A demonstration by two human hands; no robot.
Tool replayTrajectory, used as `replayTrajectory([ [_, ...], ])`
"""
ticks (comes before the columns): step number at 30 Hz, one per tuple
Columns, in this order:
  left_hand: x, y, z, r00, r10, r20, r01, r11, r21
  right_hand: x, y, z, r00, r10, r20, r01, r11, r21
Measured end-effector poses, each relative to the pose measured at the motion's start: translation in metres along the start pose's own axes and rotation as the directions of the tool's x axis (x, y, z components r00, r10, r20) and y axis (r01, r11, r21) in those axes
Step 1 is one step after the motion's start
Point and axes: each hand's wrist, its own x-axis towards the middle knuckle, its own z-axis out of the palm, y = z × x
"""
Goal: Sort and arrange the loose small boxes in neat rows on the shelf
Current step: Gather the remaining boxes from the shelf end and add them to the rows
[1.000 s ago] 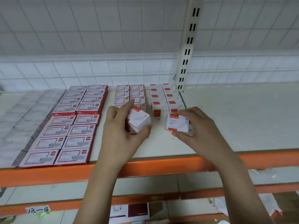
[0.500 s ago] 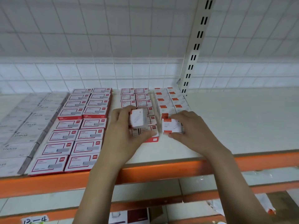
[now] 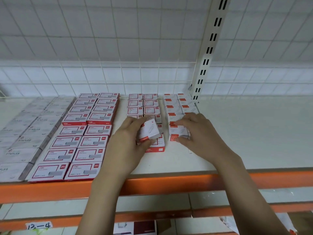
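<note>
My left hand grips a small white box with an orange edge, tilted and lifted just above the middle rows of small red-and-white boxes. My right hand holds another small white-and-orange box set on the shelf at the near end of the right-hand rows of white-and-orange boxes. Thumb and fingers bracket that box at front and back.
Larger red-bordered staple boxes fill two rows on the left, and grey staple boxes lie further left. A white slotted upright stands behind the rows. An orange beam runs along the shelf front. A wire grid backs the shelf.
My right hand has slid its box back against the end of the right rows. My left hand has turned its box and carried it slightly back over the middle rows.
</note>
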Motion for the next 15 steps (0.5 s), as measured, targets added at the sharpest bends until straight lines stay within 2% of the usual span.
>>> replayTrajectory([
  [8, 0.001, 0.009, 0.01, 0.997, 0.07, -0.042, -0.065, 0.992, 0.104, 0.011, 0.008, 0.004, 0.999, -0.046, 0.011, 0.046, 0.999, 0.023],
  [11, 0.003, 0.009, 0.014, 0.995, 0.099, 0.0, -0.098, 0.985, 0.142, 0.012, 0.011, -0.001, 0.999, -0.046, 0.026, 0.046, 0.999, 0.004],
  [15, 0.004, 0.014, 0.029, 0.978, 0.197, 0.067, -0.206, 0.963, 0.174, -0.005, 0.018, -0.019, 0.999, 0.009, -0.046, -0.007, 0.999, 0.043],
])
